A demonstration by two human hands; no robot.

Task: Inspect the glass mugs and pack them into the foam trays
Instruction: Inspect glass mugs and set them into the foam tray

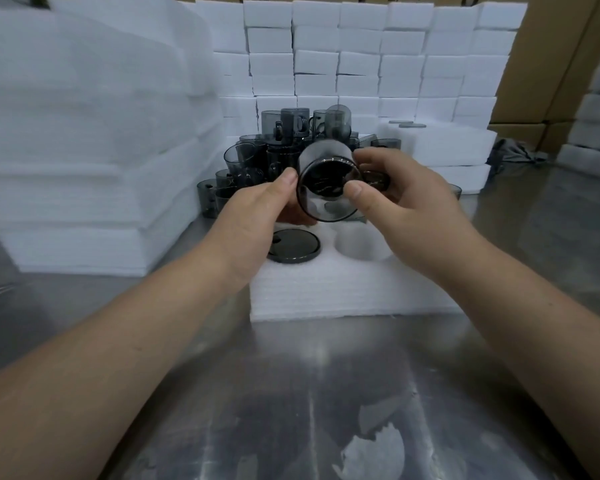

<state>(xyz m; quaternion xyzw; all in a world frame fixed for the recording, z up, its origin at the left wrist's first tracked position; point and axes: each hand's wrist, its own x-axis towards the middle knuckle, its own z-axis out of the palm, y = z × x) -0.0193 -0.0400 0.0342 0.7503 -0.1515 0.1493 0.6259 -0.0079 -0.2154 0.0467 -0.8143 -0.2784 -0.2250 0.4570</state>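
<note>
1. The steel counter (291, 393) fills the lower half of my feed, scuffed and reflective.
2. At 10 o'clock stands a tall stack of white foam sheets (84, 150). At 12 o'clock a wall of white foam blocks (361, 57) rises behind the work.
3. Cardboard boxes (551, 81) stand at 1 to 2 o'clock. Dark printing along the top edge is cut off by the frame and I cannot read it.
4. Dead centre on the counter lies the foam tray (343, 289), with an empty round pocket (357, 244) at its right.
5. Behind the tray, toward 12 o'clock, sits a pile of smoky grey glass mugs (257, 150).
6. My operator's left hand (257, 209) grips the held mug (326, 188) from its 9 o'clock side, thumb on the rim and fingers curled beneath.
7. The right hand (406, 209) grips the same mug from 3 o'clock, thumb on the rim and fingers curled round the handle side.
8. The held mug is tilted above the tray, one round end facing me.
9. A packed mug (293, 245) sits in the tray's left pocket, only its dark round end showing.
</note>
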